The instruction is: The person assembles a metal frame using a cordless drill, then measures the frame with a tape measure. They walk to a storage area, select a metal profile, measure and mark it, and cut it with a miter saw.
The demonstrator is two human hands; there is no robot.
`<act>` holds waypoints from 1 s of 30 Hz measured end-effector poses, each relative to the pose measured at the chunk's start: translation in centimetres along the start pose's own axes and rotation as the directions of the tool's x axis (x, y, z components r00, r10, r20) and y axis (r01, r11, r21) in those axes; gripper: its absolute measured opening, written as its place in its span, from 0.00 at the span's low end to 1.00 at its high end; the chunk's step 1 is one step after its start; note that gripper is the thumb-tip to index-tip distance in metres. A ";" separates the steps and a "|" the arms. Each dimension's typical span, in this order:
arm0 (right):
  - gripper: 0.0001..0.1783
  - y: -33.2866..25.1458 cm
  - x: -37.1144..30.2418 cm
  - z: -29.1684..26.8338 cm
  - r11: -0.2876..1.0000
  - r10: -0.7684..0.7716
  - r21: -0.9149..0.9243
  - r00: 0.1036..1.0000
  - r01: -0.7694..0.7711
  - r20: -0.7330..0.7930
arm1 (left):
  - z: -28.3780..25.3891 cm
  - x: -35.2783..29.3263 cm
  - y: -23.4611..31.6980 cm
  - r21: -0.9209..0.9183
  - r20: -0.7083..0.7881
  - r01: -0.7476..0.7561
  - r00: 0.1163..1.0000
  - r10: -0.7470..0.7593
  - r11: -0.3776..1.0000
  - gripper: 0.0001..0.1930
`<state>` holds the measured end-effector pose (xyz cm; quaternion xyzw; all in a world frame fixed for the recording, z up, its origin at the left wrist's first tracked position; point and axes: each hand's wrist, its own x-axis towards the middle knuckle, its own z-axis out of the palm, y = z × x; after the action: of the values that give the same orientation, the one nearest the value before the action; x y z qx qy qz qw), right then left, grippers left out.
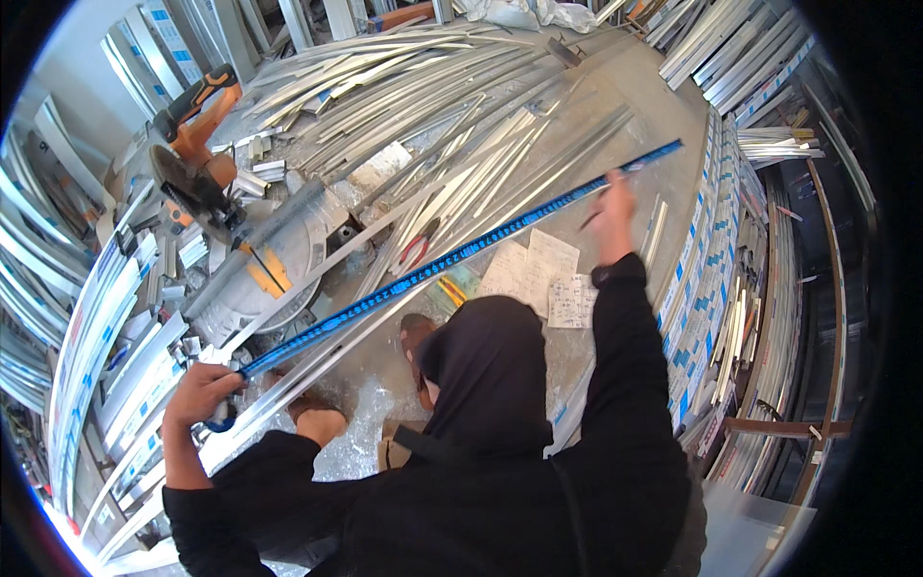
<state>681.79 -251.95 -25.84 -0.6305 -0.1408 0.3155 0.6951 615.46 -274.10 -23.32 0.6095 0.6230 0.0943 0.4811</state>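
Note:
A long blue measuring tape [437, 266] is stretched diagonally from lower left to upper right. My left hand [200, 392] is closed around its near end, with part of the blue tape case [221, 418] showing below the fingers. At the far end, my right hand [612, 213] is closed beside the tape, fingertips against or very near it. From that hand a thin, dark, pen-like stick [586, 222] juts out. Under and alongside the tape run long silvery metal strips [332, 260].
A mitre saw [197, 159] with an orange-and-black handle stands left. Red-handled pliers [419, 246] and handwritten paper sheets [524, 274] lie on the floor. Metal profiles [413, 82] are heaped beyond, with stacked lengths [687, 317] at right. A black hood [490, 370] covers the lower middle.

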 end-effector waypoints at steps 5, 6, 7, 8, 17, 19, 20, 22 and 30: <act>0.15 16.4 -12.7 4.6 0.909 0.378 -0.376 0.741 -0.181 0.556 | 7.0 11.7 2.7 0.004 0.061 -0.017 0.998 0.016 1.000 0.17; 0.13 18.2 -15.1 5.2 0.897 0.391 -0.425 0.661 -0.119 0.640 | 8.4 13.7 3.4 -0.028 0.050 -0.023 0.998 0.024 0.999 0.18; 0.13 19.1 -15.9 5.5 0.850 0.507 -0.488 0.560 -0.198 0.655 | 9.5 15.5 4.0 -0.066 0.054 -0.006 0.999 0.009 0.998 0.18; 0.12 20.0 -16.4 5.9 0.770 0.638 -0.541 0.379 -0.339 0.670 | 10.4 17.0 4.3 -0.098 0.059 -0.018 0.998 0.024 0.995 0.18; 0.10 24.6 0.2 11.1 0.918 0.387 -0.209 0.881 -0.338 0.273 | 9.6 17.0 -5.2 0.101 -0.414 0.157 0.904 -0.102 0.982 0.32; 0.10 25.3 5.0 12.2 0.935 0.336 -0.190 0.918 -0.299 0.210 | 8.2 14.6 -9.5 -0.171 -0.440 0.346 0.811 -0.386 0.923 0.40; 0.10 25.6 7.0 12.6 0.937 0.327 -0.191 0.926 -0.292 0.190 | 7.6 13.4 -11.6 -0.050 -0.548 0.348 0.774 -0.317 0.936 0.42; 0.10 26.3 9.8 13.7 0.941 0.297 -0.218 0.939 -0.258 0.172 | 6.1 11.1 -15.5 -0.054 -0.600 0.384 0.725 -0.338 0.922 0.42; 0.12 29.2 13.7 16.3 0.951 0.298 -0.135 0.941 -0.278 0.158 | 5.6 9.3 -22.6 0.010 -0.573 0.446 0.736 -0.361 0.895 0.34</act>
<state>674.95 -230.50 -54.12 -0.6512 -0.1253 0.4602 0.5903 606.24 -274.25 -46.67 0.4385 0.8581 0.1149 0.2411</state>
